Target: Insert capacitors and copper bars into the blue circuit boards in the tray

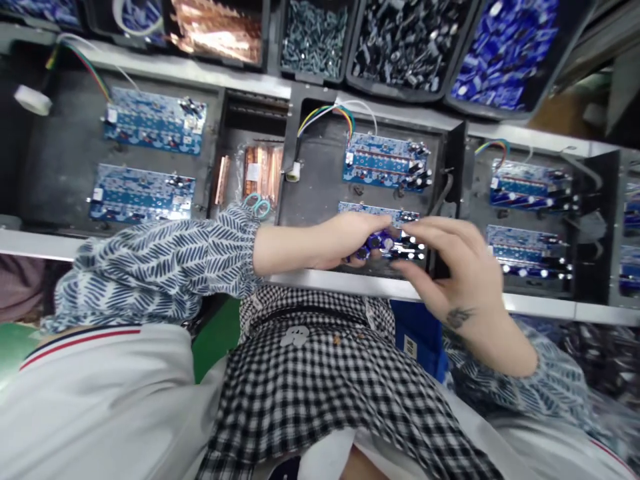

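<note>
My left hand (350,239) is closed around several blue cylindrical capacitors (373,245), over the lower blue circuit board (376,208) in the middle tray. Just to its right, my right hand (453,267) reaches in with thumb and forefinger apart, near the black components at the board's right end; nothing shows between those fingers. The upper circuit board (383,160) lies behind my hands, with black components along its right side and coloured wires (327,113) at its upper left. My left hand covers part of the lower board.
Bins of blue capacitors (507,53), black capacitors (407,43), screws (315,40) and copper strips (220,30) line the back. Side trays hold boards (143,193) (527,250). Teal-handled scissors (257,205) lie beside bagged copper parts (264,170). A metal rail (545,307) runs along the front.
</note>
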Tool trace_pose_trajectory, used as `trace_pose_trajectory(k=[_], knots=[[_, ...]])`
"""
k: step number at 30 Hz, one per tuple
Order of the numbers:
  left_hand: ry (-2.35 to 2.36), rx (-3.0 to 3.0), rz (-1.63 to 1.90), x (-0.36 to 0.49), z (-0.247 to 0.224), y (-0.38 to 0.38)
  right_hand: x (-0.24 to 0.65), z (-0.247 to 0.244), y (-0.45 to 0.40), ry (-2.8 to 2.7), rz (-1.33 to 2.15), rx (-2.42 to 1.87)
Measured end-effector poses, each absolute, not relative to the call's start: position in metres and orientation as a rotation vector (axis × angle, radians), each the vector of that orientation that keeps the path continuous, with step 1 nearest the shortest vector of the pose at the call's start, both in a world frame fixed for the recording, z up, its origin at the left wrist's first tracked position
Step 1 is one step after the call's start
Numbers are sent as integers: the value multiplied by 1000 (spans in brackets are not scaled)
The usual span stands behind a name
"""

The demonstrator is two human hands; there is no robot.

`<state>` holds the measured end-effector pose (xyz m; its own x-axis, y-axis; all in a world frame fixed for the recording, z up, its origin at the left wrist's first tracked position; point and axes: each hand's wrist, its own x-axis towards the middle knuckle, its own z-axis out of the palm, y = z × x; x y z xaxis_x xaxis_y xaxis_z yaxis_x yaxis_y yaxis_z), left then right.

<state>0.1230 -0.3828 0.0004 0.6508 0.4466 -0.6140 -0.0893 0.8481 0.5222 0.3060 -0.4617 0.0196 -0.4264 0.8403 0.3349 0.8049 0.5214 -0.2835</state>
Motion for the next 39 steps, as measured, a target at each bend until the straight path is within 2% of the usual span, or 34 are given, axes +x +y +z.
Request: trace_pose_trajectory(k=[6, 10, 16, 28, 32, 37, 39], knots=[[814, 315, 303, 94, 6, -397, 288, 28, -421, -2541, 515, -1162], [688, 205, 322, 70, 0, -402, 292, 17, -366, -2348, 409, -1370], [503, 64, 419, 57, -14, -406, 296, -39, -307, -2461, 316, -1424], [622, -79, 506, 80, -15, -402, 288, -40, -308, -2553, 231, -1552], [671, -92, 609, 89, -14, -404, 281, -25, -326, -2513, 219, -1426], [734, -57, 702, 103, -9, -404, 279, 8, -366, -2462, 573, -1220], [728, -58, 686, 108, -9, -403, 287, 8, -364, -2493, 569, -1187]])
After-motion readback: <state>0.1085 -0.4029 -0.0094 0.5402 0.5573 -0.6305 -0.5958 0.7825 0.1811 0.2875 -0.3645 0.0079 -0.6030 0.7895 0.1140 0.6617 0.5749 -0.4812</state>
